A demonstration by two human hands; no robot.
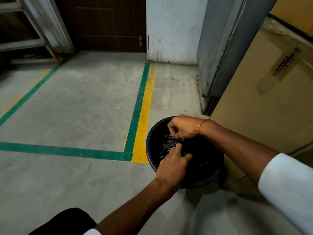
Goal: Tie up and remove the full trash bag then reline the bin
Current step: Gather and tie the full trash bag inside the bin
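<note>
head view is showing the black trash bag [171,145] sitting inside the round dark bin [152,160], its top gathered into a wrinkled, shiny bunch near the middle of the opening. the bin is standing on the grey concrete floor [76,102], at the lower right of the frame, just beside a large cardboard box [264,106] and touching the end of the yellow floor line [144,119].

the right hand [183,127] is reaching in from the far side, its fingers curling down and pinching the gathered plastic; an orange thread bracelet [202,124] is circling its wrist. the left hand [172,165] is coming in from the near side with its fingers pressing together onto the same bunch, the thumb lying apart to the right; whether it is gripping or only pressing i cannot tell. both hands are meeting over the bag, almost touching.

white sleeves [288,189] are covering the upper forearms. a green floor line [137,107] is running alongside the yellow one and turning left across the floor. farther back, a dark wooden door [105,24] and a scuffed white wall [172,29] are closing off the space, with a grey metal frame [216,53] standing beside the box.
</note>
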